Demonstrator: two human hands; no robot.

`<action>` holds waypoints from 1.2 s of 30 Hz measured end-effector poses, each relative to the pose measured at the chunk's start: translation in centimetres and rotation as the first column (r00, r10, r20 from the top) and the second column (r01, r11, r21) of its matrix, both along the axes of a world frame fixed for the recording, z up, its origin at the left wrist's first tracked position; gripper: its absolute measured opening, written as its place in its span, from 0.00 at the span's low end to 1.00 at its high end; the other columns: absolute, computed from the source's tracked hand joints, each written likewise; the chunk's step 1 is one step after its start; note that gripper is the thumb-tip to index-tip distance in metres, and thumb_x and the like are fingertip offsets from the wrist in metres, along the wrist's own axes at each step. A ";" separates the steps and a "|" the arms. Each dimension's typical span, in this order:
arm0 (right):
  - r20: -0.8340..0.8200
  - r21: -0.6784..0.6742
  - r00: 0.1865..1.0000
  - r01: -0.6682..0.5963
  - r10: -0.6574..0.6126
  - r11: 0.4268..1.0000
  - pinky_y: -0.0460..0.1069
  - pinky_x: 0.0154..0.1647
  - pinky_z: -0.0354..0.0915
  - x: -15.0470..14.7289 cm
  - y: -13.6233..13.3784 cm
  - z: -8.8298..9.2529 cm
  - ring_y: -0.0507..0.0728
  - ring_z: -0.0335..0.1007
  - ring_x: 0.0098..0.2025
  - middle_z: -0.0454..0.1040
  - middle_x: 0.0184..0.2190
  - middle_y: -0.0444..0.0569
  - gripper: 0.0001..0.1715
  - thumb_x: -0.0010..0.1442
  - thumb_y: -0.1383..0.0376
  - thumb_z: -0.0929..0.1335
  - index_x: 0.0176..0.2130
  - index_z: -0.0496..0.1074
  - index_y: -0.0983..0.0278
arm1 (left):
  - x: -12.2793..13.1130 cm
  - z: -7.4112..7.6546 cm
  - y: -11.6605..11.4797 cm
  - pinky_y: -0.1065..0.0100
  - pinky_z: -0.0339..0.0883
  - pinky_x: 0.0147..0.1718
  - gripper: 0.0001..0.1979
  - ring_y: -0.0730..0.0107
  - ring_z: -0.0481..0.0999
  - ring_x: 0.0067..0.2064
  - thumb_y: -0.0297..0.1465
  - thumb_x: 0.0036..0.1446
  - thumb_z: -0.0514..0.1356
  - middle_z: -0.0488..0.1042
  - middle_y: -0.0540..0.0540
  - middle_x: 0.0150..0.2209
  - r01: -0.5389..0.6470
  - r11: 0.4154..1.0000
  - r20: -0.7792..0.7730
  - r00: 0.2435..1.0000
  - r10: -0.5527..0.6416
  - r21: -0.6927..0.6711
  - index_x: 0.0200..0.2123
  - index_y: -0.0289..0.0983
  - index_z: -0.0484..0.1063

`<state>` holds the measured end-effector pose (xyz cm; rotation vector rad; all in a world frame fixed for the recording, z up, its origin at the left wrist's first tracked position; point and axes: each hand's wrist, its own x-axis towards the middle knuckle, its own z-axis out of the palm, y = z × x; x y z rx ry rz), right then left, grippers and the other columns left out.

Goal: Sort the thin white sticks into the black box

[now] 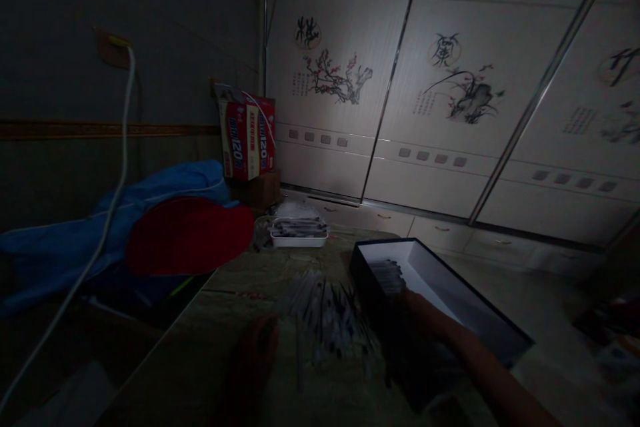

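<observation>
Right hand (407, 303) in box (445, 280), at bundle (389, 275) — left hand (256, 347), lower centre, beside pile (325, 313) — finger spread indiscernible on both.

The box (450, 280) around the right hand (409, 307) is matt black card outside and smooth white inside, the thin sticks (325, 313) beside the left hand (259, 347) seem glossy plastic in the gloom, and beyond it lies soft red cloth (190, 233).

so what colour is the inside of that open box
The box is white inside, black outside, head view.
</observation>
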<state>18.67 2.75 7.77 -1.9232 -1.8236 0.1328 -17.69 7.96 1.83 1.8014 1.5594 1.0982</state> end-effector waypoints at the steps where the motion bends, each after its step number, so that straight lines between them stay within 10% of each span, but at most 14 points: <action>1: 0.003 -0.023 1.000 -0.022 0.022 1.000 0.46 0.33 0.65 0.0 0.0 0.0 0.56 0.74 0.32 0.80 0.32 0.48 0.16 0.40 0.76 0.67 0.30 0.77 0.62 | 0.0 0.1 0.0 0.61 0.71 0.44 0.17 0.58 0.78 0.43 0.37 0.51 0.53 0.80 0.41 0.41 -0.003 1.000 -0.005 1.000 0.003 -0.002 0.39 0.38 0.75; 12: 0.054 -0.134 0.993 -0.095 0.103 0.986 0.45 0.34 0.63 0.3 -0.8 0.0 0.57 0.74 0.34 0.78 0.32 0.50 0.14 0.46 0.75 0.66 0.32 0.76 0.62 | -0.1 0.1 -0.1 0.61 0.72 0.43 0.16 0.57 0.79 0.42 0.38 0.50 0.54 0.80 0.42 0.39 0.001 1.000 0.035 0.999 -0.001 0.011 0.37 0.38 0.76; 19: 0.062 0.149 0.986 0.143 -0.154 0.978 0.47 0.30 0.60 0.4 -1.3 4.0 0.55 0.69 0.28 0.72 0.31 0.51 0.06 0.58 0.63 0.62 0.33 0.67 0.63 | 0.0 -0.3 -0.1 0.61 0.71 0.45 0.17 0.58 0.78 0.44 0.37 0.53 0.53 0.80 0.40 0.41 0.027 0.999 0.001 1.000 -0.027 0.028 0.39 0.36 0.75; 23: -0.379 0.496 0.918 0.312 -0.121 0.810 0.46 0.28 0.62 -3.6 -3.0 8.5 0.53 0.67 0.27 0.68 0.28 0.44 0.14 0.56 0.53 0.65 0.36 0.63 0.60 | 0.2 -0.6 -0.3 0.64 0.72 0.43 0.14 0.60 0.79 0.42 0.37 0.54 0.54 0.81 0.43 0.38 0.085 0.993 0.010 0.996 -0.086 0.083 0.38 0.39 0.76; 25: -0.581 0.460 0.813 0.359 -0.031 0.812 0.46 0.27 0.63 -6.7 -3.9 9.4 0.53 0.67 0.26 0.68 0.25 0.42 0.13 0.54 0.54 0.68 0.32 0.64 0.60 | 0.3 -0.5 -0.6 0.65 0.72 0.42 0.12 0.61 0.80 0.40 0.37 0.53 0.56 0.81 0.44 0.37 0.160 0.978 0.009 0.987 -0.163 0.133 0.36 0.41 0.78; 28: -0.783 0.329 0.614 0.271 0.101 0.905 0.48 0.34 0.66 -11.4 -4.3 7.8 0.56 0.71 0.33 0.73 0.29 0.46 0.13 0.52 0.56 0.69 0.31 0.67 0.61 | 0.6 -0.4 -1.3 0.65 0.73 0.41 0.10 0.61 0.80 0.39 0.37 0.53 0.58 0.82 0.45 0.34 0.305 0.937 -0.036 0.952 -0.304 0.168 0.33 0.43 0.79; 34: -0.980 0.130 0.165 0.120 0.110 0.984 0.46 0.30 0.64 -17.8 -2.8 -2.0 0.54 0.70 0.29 0.74 0.25 0.44 0.14 0.50 0.56 0.71 0.32 0.68 0.62 | 1.0 -1.4 -1.7 0.64 0.71 0.45 0.13 0.60 0.79 0.43 0.39 0.54 0.58 0.81 0.44 0.40 0.368 0.927 0.013 0.929 -0.370 0.069 0.39 0.42 0.79; 36: -0.987 0.097 0.134 0.090 0.084 0.991 0.45 0.29 0.64 -19.0 -2.6 -4.4 0.53 0.70 0.29 0.73 0.24 0.44 0.15 0.49 0.56 0.72 0.32 0.69 0.63 | 1.1 -1.7 -1.7 0.64 0.71 0.45 0.14 0.60 0.79 0.44 0.40 0.54 0.58 0.81 0.43 0.41 0.335 0.940 0.062 0.939 -0.339 0.061 0.39 0.41 0.78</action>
